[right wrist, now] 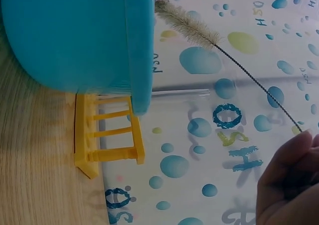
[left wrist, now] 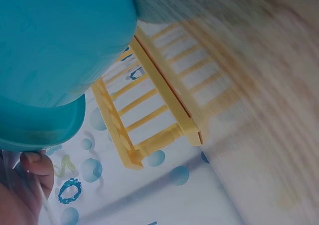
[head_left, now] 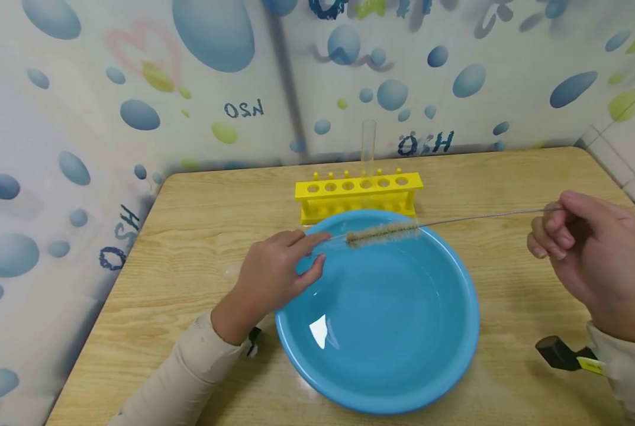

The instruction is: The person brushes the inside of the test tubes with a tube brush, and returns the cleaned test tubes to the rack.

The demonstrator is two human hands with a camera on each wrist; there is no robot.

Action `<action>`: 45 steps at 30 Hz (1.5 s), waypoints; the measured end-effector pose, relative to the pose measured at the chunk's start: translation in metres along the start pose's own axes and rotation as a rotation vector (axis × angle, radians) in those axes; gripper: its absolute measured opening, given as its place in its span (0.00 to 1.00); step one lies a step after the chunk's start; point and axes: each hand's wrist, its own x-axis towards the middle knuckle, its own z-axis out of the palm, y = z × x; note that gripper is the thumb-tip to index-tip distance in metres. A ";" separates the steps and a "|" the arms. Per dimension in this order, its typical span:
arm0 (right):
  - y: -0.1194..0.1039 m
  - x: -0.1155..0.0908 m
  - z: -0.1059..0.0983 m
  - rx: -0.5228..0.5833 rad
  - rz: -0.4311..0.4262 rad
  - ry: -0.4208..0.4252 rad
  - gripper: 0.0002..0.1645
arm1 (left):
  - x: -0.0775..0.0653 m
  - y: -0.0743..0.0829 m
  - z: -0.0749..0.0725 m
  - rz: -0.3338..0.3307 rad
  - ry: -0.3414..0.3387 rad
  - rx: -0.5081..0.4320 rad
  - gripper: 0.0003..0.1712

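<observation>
My left hand holds a clear glass test tube over the blue basin's far left rim. Most of the tube is hidden behind the hand. A test tube brush with pale bristles lies in line with the tube, its tip right at the tube's mouth and the bristles outside. Out to the right, my right hand pinches the end of the brush's thin twisted wire handle between thumb and fingers. Below the brush stands the round blue basin, with water in it.
A yellow test tube rack stands behind the basin, close to its far rim. One clear test tube is upright in the rack. The wooden table meets a wall patterned with blue and green spots.
</observation>
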 end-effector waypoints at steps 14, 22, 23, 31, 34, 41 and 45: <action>0.014 0.002 -0.009 -0.209 -0.012 0.049 0.21 | -0.004 0.001 -0.010 0.037 -0.010 0.087 0.22; 0.030 0.004 -0.025 -0.266 -0.030 -0.115 0.19 | -0.004 -0.002 -0.016 -0.016 -0.142 -0.003 0.17; 0.032 0.004 -0.028 -0.271 -0.039 -0.135 0.20 | -0.004 -0.002 -0.016 -0.024 -0.154 -0.015 0.16; 0.035 0.005 -0.035 -0.249 0.000 -0.153 0.22 | -0.002 -0.001 -0.013 -0.042 -0.113 -0.059 0.14; 0.034 0.006 -0.035 -0.224 0.043 -0.138 0.23 | -0.001 0.000 -0.010 -0.013 -0.059 -0.055 0.14; 0.033 0.008 -0.033 -0.260 0.140 -0.107 0.24 | -0.001 0.000 -0.008 0.041 0.032 0.019 0.18; 0.035 0.005 -0.031 -0.304 0.194 -0.096 0.23 | -0.001 0.000 -0.005 0.062 0.044 0.030 0.20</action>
